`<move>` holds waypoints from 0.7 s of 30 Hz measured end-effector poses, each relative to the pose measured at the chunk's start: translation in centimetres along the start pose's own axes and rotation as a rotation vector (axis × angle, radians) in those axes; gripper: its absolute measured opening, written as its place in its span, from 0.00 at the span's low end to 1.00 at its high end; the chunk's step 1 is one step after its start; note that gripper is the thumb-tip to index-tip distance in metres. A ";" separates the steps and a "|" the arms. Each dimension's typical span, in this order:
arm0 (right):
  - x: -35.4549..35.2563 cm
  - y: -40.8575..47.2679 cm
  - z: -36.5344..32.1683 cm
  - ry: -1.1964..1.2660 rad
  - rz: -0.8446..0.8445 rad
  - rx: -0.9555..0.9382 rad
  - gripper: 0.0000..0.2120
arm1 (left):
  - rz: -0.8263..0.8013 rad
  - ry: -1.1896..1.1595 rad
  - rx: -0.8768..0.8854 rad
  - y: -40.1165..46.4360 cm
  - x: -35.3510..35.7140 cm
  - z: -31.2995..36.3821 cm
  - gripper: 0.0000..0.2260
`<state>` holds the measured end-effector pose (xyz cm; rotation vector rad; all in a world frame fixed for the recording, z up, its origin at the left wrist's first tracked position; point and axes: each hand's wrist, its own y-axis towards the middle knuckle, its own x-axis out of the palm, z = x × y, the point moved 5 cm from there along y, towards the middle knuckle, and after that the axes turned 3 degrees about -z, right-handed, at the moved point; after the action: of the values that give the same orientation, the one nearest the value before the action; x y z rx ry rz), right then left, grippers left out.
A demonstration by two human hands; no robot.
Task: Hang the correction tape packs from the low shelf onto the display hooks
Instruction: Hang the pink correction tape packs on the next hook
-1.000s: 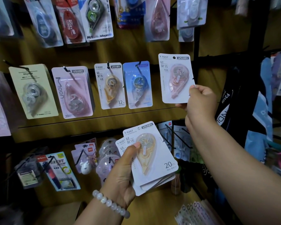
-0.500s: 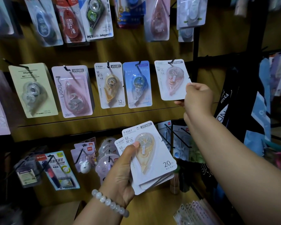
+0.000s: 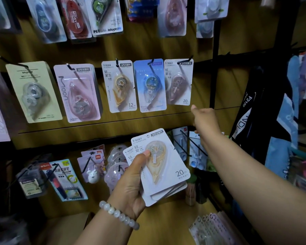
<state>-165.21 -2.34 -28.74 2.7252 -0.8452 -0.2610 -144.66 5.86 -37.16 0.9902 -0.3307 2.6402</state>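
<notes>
Lower centre: left hand gripping fanned stack of correction tape packs, thumb pinning top card; loose lower cards risking sliding out. Right of centre: right hand hanging empty, fingers relaxed, below pink pack sitting on hook.

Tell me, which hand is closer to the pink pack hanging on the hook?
Right. The right hand is just below the pink pack, not touching. The left hand is lower, holding a stack of packs.

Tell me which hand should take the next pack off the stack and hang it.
Right. The right hand is empty, just below the pack already on its hook, and close to the stack. The left hand grips that stack, so it likely should keep holding it.
</notes>
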 end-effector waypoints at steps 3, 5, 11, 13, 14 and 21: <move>0.3 -4.2 0.9 0.077 -0.209 0.086 0.21 | -0.005 0.004 -0.005 0.3 -0.1 -0.2 0.22; 0.7 -7.8 1.2 0.133 -0.401 0.152 0.19 | -0.012 0.003 -0.002 0.5 -0.1 -0.3 0.23; 1.2 -12.6 1.2 0.089 -0.578 0.194 0.15 | -0.023 0.026 0.026 0.3 0.4 -0.5 0.23; 1.3 -12.3 1.5 0.133 -0.565 0.227 0.11 | -0.016 0.025 0.037 0.1 0.6 -0.5 0.21; 1.4 -12.2 1.7 0.175 -0.569 0.249 0.09 | -0.012 0.021 0.041 0.0 0.7 -0.5 0.19; 0.2 -11.0 2.7 0.330 -0.445 0.314 0.15 | 0.016 0.015 0.021 -0.2 -0.1 -0.3 0.17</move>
<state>-159.91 5.66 -34.78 3.0988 -0.1964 0.2558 -144.66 6.07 -37.42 0.9782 -0.3092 2.6696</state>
